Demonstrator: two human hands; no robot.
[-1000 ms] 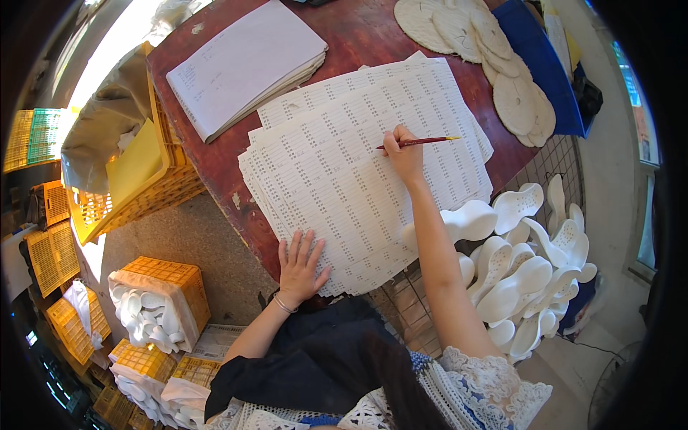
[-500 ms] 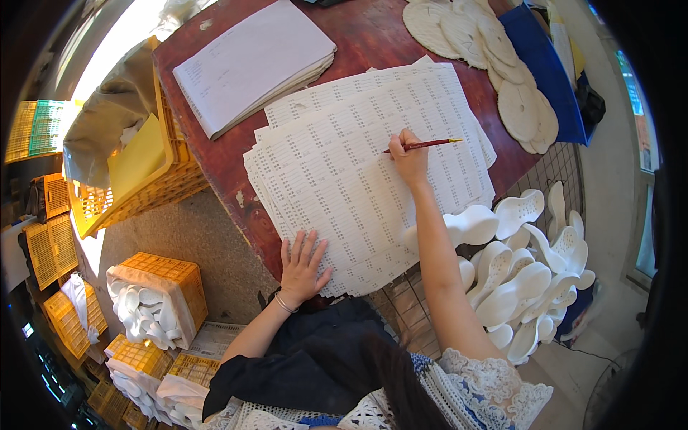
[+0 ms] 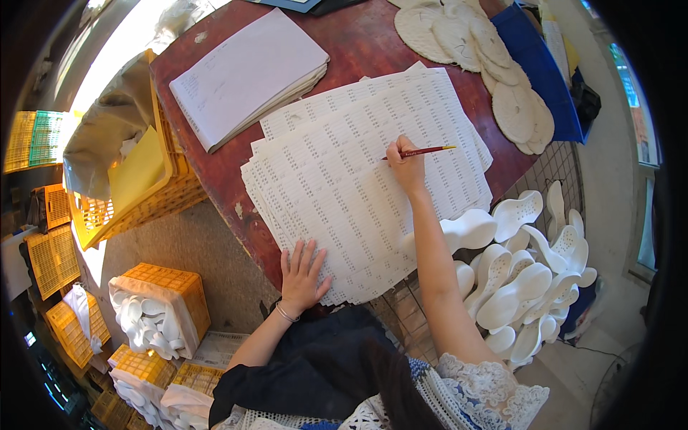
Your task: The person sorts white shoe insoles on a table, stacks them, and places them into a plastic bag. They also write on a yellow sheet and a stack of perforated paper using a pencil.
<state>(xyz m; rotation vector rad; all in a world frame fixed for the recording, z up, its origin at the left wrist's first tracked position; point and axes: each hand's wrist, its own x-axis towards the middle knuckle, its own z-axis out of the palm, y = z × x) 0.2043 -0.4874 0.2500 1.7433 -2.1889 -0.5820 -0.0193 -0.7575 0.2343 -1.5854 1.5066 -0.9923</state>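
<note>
Now pencil [image 3: 419, 151] in right hand [image 3: 407, 169]

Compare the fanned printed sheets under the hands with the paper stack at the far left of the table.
The printed sheets are fanned out and covered in rows of small print; the paper stack is squared up with a nearly blank top. The left hand presses the sheets and the right hand holds a pencil over them; the stack lies untouched. Both are white and lie flat on the red table.

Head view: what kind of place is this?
Probably a small shoe-parts workshop. White moulded soles lie heaped beside a red table, flat insoles are stacked on it, and yellow crates hold more white parts.
</note>
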